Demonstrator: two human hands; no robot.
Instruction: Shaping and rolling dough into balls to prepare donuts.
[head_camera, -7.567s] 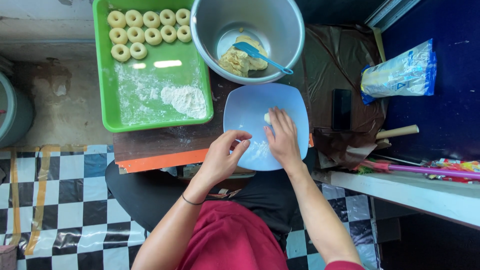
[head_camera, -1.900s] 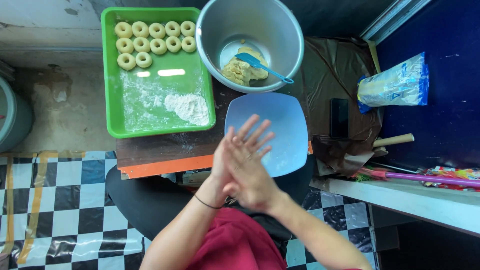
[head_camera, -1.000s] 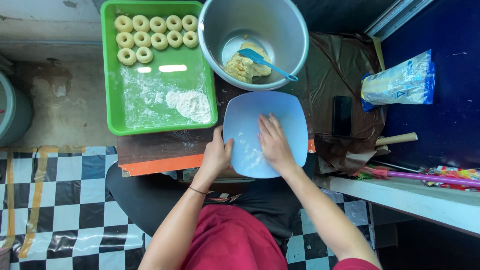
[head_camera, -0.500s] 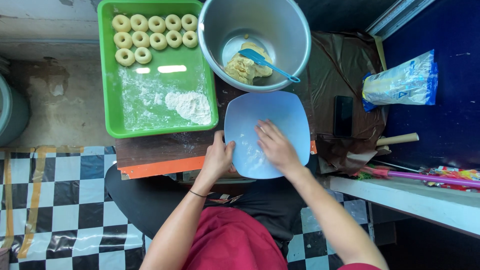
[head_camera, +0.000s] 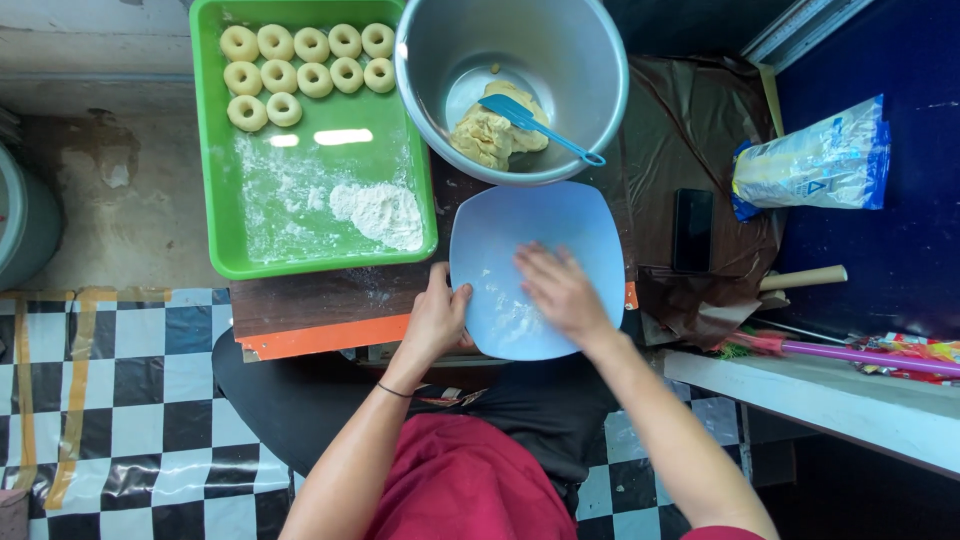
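A light blue plastic plate (head_camera: 580, 225) lies on a dark wooden table, dusted with flour. My left hand (head_camera: 437, 318) grips its left rim. My right hand (head_camera: 558, 290) lies flat on the plate's floured surface, fingers spread; whatever is beneath the palm is hidden. Behind the plate stands a large metal bowl (head_camera: 590, 60) with a lump of yellow dough (head_camera: 480, 135) and a blue spatula (head_camera: 540, 125) in it.
A green tray (head_camera: 225, 200) at the left holds several ring-shaped dough pieces (head_camera: 300, 65) and a flour heap (head_camera: 380, 212). A flour bag (head_camera: 815, 160), a dark phone (head_camera: 693, 230) and a wooden rolling pin handle (head_camera: 805, 278) lie to the right. Below is checkered floor.
Earlier my palms were pressed together above the plate. Since then the left hand took the plate's rim and the right hand went down flat on the plate, sliding slightly.
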